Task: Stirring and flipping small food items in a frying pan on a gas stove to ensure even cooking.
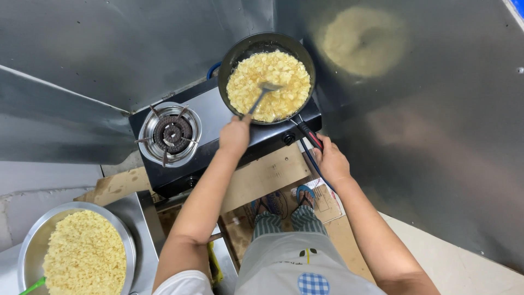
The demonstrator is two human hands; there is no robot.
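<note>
We find the left hand [234, 135] closed round the handle of a ladle [262, 94], whose bowl rests in the yellow chips [268, 86] filling the pan [240, 52]. The pan sits on the right burner of the stove [218, 117]. The right hand [331, 162] grips the pan handle [309, 135]. A bowl [30, 240] of paler chips stands at lower left, well apart.
</note>
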